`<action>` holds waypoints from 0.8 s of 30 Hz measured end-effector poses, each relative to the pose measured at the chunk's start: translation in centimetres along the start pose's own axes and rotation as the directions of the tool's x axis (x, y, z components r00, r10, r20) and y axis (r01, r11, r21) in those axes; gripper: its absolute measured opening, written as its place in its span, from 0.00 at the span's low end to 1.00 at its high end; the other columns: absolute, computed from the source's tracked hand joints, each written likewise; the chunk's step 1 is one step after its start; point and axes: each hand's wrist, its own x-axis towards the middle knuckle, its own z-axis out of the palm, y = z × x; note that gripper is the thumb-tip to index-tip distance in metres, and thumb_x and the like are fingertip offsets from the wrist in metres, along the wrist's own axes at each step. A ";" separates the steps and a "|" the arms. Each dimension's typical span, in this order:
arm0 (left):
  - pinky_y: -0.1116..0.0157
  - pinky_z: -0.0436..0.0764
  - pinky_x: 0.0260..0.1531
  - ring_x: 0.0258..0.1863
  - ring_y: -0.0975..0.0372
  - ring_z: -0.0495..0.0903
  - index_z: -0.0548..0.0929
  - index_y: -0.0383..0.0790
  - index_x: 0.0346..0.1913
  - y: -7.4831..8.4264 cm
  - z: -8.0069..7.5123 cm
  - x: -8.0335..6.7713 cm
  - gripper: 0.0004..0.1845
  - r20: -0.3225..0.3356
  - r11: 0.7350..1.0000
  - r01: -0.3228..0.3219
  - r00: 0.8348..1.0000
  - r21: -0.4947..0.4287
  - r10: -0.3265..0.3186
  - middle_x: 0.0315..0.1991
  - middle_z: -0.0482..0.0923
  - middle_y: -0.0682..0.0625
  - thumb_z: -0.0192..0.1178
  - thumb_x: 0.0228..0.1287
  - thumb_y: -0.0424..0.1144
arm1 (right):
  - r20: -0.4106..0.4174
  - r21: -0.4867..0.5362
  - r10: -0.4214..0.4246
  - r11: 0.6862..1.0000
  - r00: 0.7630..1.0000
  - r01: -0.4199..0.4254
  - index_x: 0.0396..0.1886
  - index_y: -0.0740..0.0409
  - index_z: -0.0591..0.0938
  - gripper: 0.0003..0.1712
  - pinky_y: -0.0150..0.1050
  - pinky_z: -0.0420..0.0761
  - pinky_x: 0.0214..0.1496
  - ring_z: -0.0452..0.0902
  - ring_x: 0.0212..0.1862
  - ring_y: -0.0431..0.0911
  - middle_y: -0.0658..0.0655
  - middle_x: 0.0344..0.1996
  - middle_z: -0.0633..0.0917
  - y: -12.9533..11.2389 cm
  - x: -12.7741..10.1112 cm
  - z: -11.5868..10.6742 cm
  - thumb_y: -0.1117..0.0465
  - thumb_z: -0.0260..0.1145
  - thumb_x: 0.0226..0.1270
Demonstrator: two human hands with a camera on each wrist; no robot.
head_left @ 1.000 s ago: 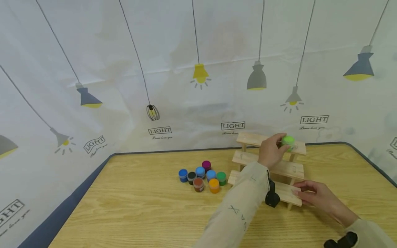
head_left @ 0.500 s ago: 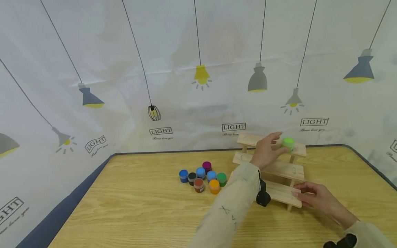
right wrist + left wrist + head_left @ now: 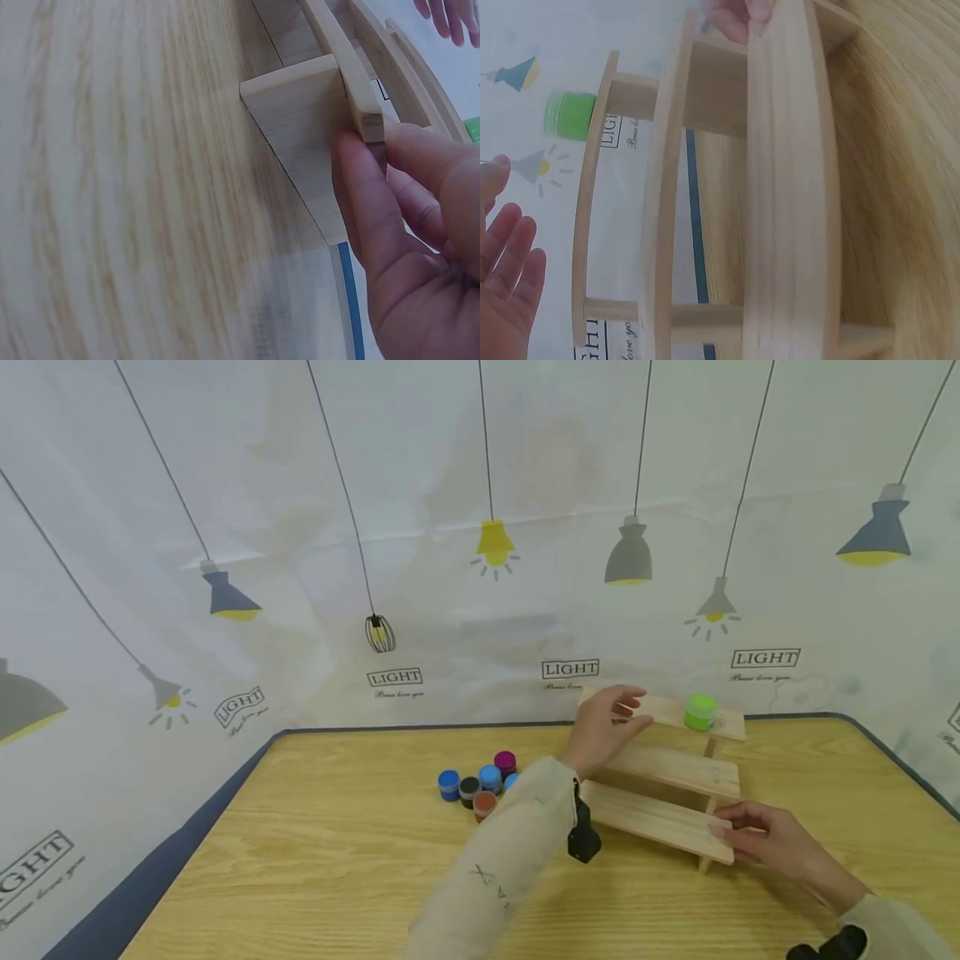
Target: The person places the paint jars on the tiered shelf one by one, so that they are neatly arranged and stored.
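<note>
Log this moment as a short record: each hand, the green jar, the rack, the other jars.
left hand: open, beside the top shelf, holding nothing
right hand: grips the right end of the bottom shelf
green jar: upright on the top shelf, apart from both hands
wooden rack: three stepped shelves, on the table
other jars: clustered on the table, left of the rack

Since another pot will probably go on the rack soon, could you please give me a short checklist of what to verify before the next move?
1. Green pot upright on the top shelf, released: ok.
2. Left hand empty, fingers relaxed, apart from the pot: ok.
3. Right hand grips the right end of the wooden rack at its lowest shelf: ok.
4. Free room on the middle and lowest shelves: ok.
5. Remaining paint pots within sight on the table: partly hidden by the left sleeve, cannot tell how many.
</note>
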 end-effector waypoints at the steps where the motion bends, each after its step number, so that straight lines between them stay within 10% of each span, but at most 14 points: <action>1: 0.76 0.73 0.39 0.40 0.67 0.75 0.75 0.41 0.54 -0.2 -0.3 -0.2 0.20 0.001 1.000 -0.007 1.000 -0.011 0.007 0.44 0.76 0.50 0.60 0.59 0.40 | 0.001 0.004 0.000 1.000 1.000 0.000 0.51 0.81 0.67 0.26 0.37 0.80 0.35 0.76 0.35 0.37 0.60 0.38 0.77 0.0 0.0 0.0 0.60 0.56 0.66; 10: 0.76 0.74 0.35 0.37 0.68 0.75 0.76 0.39 0.52 -1.8 -3.0 -2.6 0.17 0.046 0.997 -0.072 0.996 -0.001 0.072 0.41 0.77 0.47 0.58 0.61 0.39 | 0.047 0.065 -0.026 0.998 0.999 0.023 0.51 0.81 0.66 0.27 0.38 0.80 0.37 0.77 0.37 0.37 0.58 0.36 0.76 0.2 0.2 -0.1 0.59 0.57 0.65; 24: 0.69 0.76 0.37 0.39 0.58 0.76 0.76 0.40 0.52 -5.1 -8.1 -8.0 0.16 0.073 0.995 0.084 0.994 -0.054 -0.080 0.40 0.77 0.47 0.57 0.62 0.37 | 0.046 0.055 -0.014 0.998 0.999 0.011 0.51 0.81 0.66 0.27 0.38 0.80 0.36 0.76 0.36 0.37 0.58 0.36 0.76 0.0 0.2 -0.1 0.59 0.57 0.66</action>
